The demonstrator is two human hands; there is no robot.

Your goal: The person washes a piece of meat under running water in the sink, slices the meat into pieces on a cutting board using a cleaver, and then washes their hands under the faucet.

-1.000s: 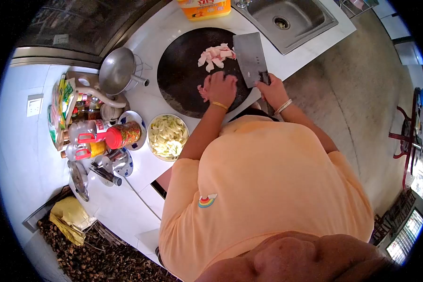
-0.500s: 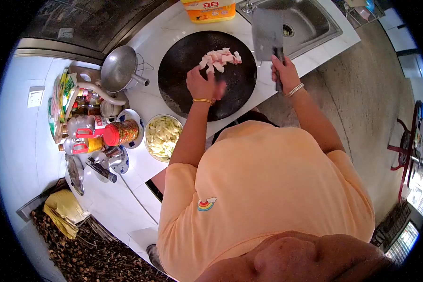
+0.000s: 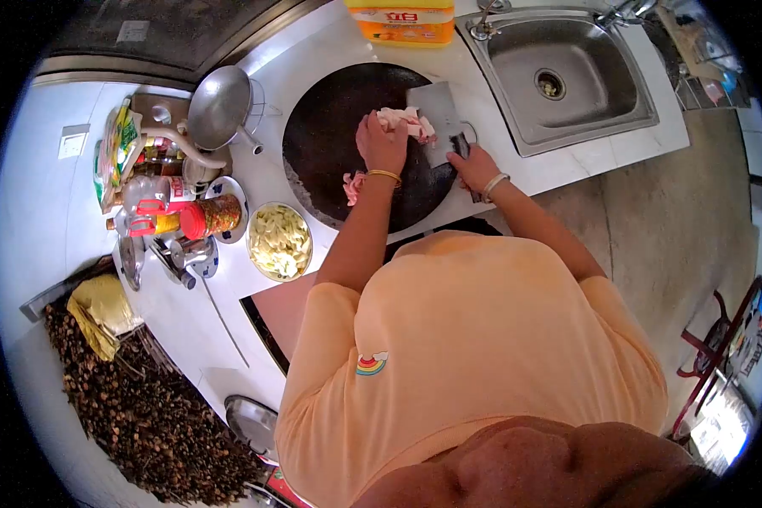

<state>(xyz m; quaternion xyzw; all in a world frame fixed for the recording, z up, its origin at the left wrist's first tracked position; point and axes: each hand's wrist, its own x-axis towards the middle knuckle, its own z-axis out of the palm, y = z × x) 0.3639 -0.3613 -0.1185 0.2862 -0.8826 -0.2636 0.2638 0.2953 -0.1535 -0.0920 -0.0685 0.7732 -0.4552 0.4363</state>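
Note:
Pale pink chopped meat [image 3: 415, 124] lies bunched on the right half of a round dark chopping board [image 3: 326, 110]. My left hand [image 3: 383, 146] is closed around the left side of this pile, fingers curved against it. In my right hand [image 3: 476, 167], the handle of a cleaver [image 3: 436, 110] is gripped at the board's right edge. The broad blade rests low and nearly flat over the board, against the meat's right side; whether pieces lie on it is hard to tell. Redder meat strips [image 3: 353, 188] sit apart, left of my left wrist.
A bowl of pale sliced vegetable [image 3: 279, 241] stands left of the board, near a red-lidded jar [image 3: 212, 217] and bottles. Behind are a metal wok [image 3: 218, 106] and a yellow detergent jug [image 3: 405, 23]. A steel sink [image 3: 559, 72] is set into the counter at right.
The cleaver has come down from beside the sink to the meat. My left hand has moved right against the pile. Redder strips now show at the board's lower left. The view has shifted.

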